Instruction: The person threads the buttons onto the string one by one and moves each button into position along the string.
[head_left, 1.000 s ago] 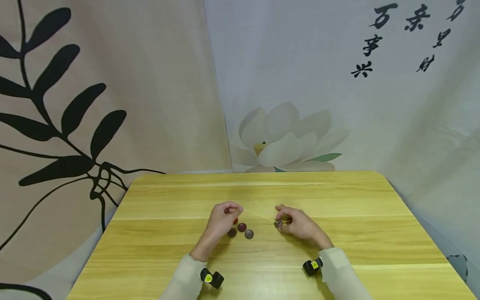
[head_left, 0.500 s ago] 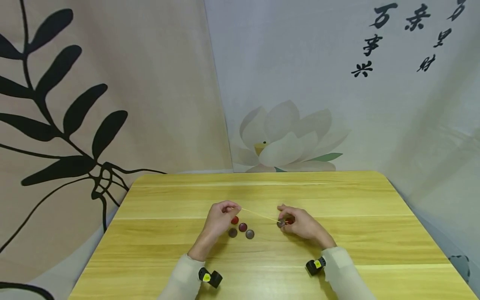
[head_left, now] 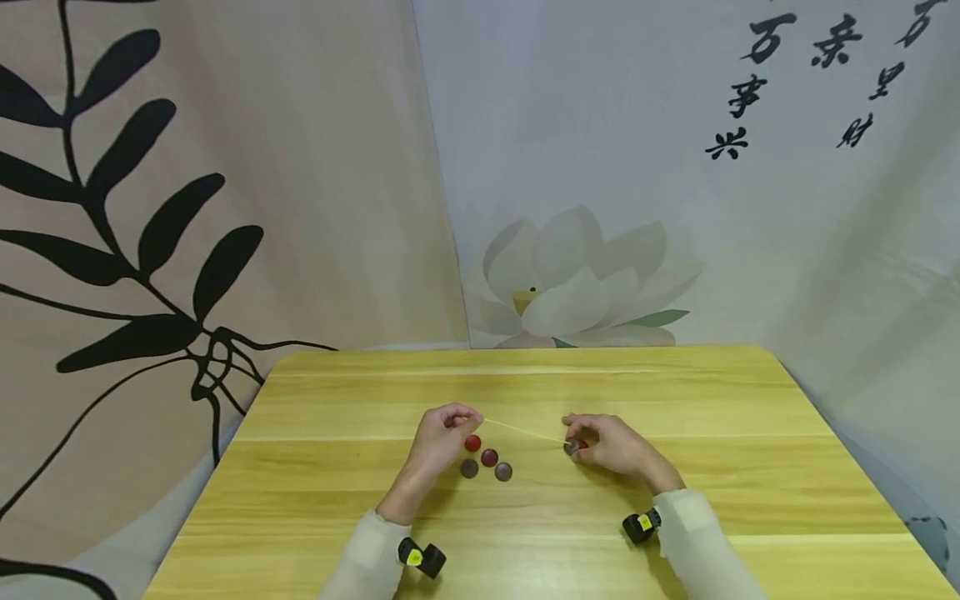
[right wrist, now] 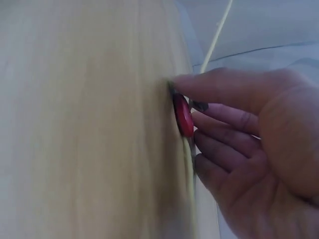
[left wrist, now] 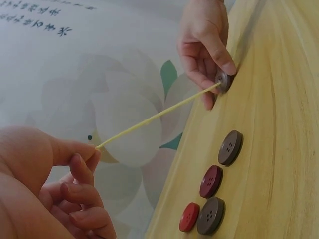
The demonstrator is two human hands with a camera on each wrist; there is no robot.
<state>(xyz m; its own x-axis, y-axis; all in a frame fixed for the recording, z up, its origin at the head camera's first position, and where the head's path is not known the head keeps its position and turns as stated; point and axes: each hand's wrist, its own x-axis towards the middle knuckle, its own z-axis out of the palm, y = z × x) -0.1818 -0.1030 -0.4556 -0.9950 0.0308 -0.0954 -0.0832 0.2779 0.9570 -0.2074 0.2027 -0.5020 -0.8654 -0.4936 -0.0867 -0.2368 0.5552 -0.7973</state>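
My left hand (head_left: 442, 437) pinches the end of a thin yellow cord (left wrist: 154, 117) between thumb and forefinger. The cord runs taut across to my right hand (head_left: 618, 450), which holds a grey-brown button (left wrist: 224, 81) by its rim, low over the table. The cord passes into this button's face. Behind it, in the right wrist view, a red button (right wrist: 184, 117) hangs at the fingers, and more cord trails down past it. Beside the left hand lie a bright red button (head_left: 472, 443), a dark red button (head_left: 490, 457) and two grey-brown buttons (head_left: 469, 468).
The wooden table (head_left: 337, 492) reaches out past both hands on every side. A printed cloth backdrop (head_left: 337, 167) with leaves, a lotus and characters hangs behind its far edge. A small black camera (head_left: 422, 557) is strapped at each wrist.
My right hand has drawn a little to the right with the buttons, and the stretch of cord between the hands is longer. The left hand has barely moved.
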